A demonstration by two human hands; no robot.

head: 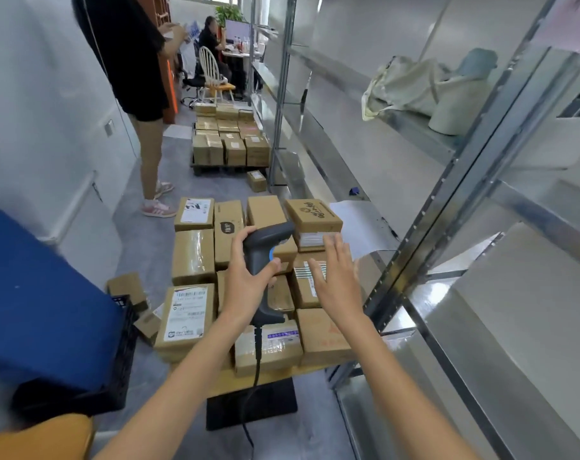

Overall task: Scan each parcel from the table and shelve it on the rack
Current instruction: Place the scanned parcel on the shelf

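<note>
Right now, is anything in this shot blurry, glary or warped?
Head view: the right hand is motion-blurred over the parcels; the left hand gripping the scanner is sharper; rack uprights bow from the wide lens; the metal shelves show soft glare.

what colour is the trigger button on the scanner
Blue, on the dark grey scanner held in the left hand; head view.

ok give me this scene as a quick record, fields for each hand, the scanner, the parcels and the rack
left hand: left hand grips the scanner
right hand: right hand open, fingers spread over a labelled parcel
scanner: scanner dark grey, corded, head aimed toward the top parcel
parcels: brown cardboard boxes packed together on the table
rack: metal rack on the right, a bag on an upper shelf
</note>
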